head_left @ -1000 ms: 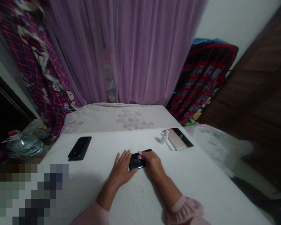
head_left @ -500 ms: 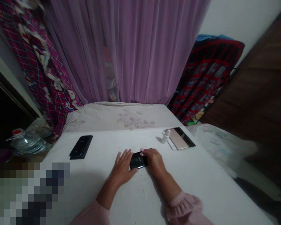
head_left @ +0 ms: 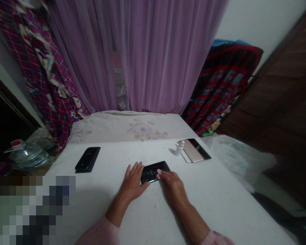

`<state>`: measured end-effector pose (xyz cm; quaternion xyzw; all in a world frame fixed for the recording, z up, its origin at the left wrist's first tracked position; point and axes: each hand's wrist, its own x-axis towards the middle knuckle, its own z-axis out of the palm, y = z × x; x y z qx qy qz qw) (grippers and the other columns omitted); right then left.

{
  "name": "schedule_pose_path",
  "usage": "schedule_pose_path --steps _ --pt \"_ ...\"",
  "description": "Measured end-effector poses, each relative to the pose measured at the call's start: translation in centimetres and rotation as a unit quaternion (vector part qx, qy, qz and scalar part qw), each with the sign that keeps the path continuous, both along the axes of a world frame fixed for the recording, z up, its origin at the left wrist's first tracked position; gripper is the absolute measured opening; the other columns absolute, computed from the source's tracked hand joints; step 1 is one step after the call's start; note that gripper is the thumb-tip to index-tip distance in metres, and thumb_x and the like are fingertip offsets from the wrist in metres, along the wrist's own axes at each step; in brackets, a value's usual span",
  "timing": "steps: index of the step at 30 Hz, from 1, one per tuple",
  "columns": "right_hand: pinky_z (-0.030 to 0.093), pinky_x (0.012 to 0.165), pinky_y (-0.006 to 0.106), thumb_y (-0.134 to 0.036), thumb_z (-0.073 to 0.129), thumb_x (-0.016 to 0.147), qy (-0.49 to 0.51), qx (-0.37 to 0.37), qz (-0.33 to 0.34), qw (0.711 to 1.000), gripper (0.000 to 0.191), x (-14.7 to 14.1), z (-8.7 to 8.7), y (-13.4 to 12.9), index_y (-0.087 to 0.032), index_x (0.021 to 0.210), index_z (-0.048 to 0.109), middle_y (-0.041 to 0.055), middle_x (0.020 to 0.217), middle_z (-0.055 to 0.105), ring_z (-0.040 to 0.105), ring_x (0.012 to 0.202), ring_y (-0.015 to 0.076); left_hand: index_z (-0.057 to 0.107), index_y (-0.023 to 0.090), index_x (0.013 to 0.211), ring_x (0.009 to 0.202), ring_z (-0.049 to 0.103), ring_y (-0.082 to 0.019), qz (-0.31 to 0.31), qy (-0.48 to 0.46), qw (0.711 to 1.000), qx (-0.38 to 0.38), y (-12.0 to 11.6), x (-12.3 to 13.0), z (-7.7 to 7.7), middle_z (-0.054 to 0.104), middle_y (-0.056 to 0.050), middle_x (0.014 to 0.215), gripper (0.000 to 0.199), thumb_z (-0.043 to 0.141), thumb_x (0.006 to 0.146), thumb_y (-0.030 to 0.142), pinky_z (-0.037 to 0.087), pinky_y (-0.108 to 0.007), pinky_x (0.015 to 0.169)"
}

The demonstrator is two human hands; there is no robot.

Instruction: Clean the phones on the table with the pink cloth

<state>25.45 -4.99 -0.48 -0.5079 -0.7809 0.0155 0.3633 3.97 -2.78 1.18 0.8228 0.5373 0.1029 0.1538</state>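
Note:
A glossy black smartphone (head_left: 153,168) lies flat on the white-covered table in front of me. My left hand (head_left: 134,178) rests at its left end, fingers stretched out and thumb along the near edge. In my right hand (head_left: 174,186) a small pink cloth (head_left: 159,174) is pinched under the fingertips and pressed on the phone's surface near its middle. The right fingers cover the phone's near right part. Beyond my right hand stands a small white spray bottle (head_left: 179,148), upright.
At the right, a rose-gold phone (head_left: 193,150) lies among other flat devices. A dark phone (head_left: 88,159) lies at the left, on another dark flat thing. The flowered cloth (head_left: 142,129) covers the table's far end. A large water bottle (head_left: 28,154) stands beyond the left edge.
My right hand has slid the pink cloth from the phone's far edge toward me and slightly right, uncovering the phone's far right corner. My left hand has stayed in place.

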Motion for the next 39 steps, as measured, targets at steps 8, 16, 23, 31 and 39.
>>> schedule_pose_path --steps 8,16,23,31,39 --pt "0.055 0.073 0.029 -0.006 0.057 0.082 0.007 -0.023 -0.021 0.999 0.030 -0.1 0.0 3.1 -0.026 0.097 0.074 0.0029 0.096 0.076 0.066 0.083 0.0190 0.036 0.015 0.145 0.145 0.020 -0.027 -0.010 0.004 1.000 -0.019 0.1 -0.3 0.2 0.030 -0.012 0.155 0.065 0.052 0.086 0.039 0.010 -0.051 0.118" --pt "0.053 0.072 0.030 -0.011 0.060 0.085 -0.026 -0.034 -0.055 0.998 0.025 -0.6 0.4 5.3 -0.025 0.101 0.073 0.0032 0.088 0.076 0.065 0.080 0.0209 0.038 0.016 0.143 0.145 0.023 -0.028 0.000 -0.002 1.000 0.001 -0.1 -0.1 0.2 0.034 -0.012 0.154 0.063 0.053 0.086 0.038 0.011 -0.052 0.119" --pt "0.056 0.075 0.031 -0.007 0.052 0.085 0.004 -0.004 -0.027 1.000 0.031 0.9 0.1 0.9 -0.025 0.101 0.072 0.0046 0.107 0.074 0.066 0.088 0.0198 0.038 0.016 0.144 0.145 0.023 -0.028 0.001 0.003 1.000 -0.008 -0.1 0.0 0.6 0.032 -0.012 0.154 0.064 0.054 0.086 0.038 0.011 -0.052 0.118" --pt "0.056 0.073 0.029 -0.005 0.053 0.086 0.014 -0.019 -0.034 0.999 0.032 1.6 0.0 1.0 -0.025 0.100 0.073 0.0035 0.098 0.076 0.067 0.084 0.0186 0.035 0.015 0.145 0.146 0.020 -0.026 -0.008 0.012 1.000 -0.021 0.0 -0.1 0.7 0.030 -0.011 0.155 0.065 0.053 0.087 0.038 0.010 -0.050 0.119" --pt "0.053 0.072 0.029 -0.015 0.056 0.085 0.006 -0.078 -0.108 0.991 0.024 1.0 0.5 6.0 -0.024 0.096 0.076 0.0038 0.088 0.076 0.067 0.079 0.0202 0.036 0.013 0.145 0.145 0.022 -0.027 -0.011 0.014 1.000 -0.015 0.0 -0.2 0.5 0.030 -0.012 0.155 0.066 0.054 0.087 0.037 0.011 -0.051 0.118"
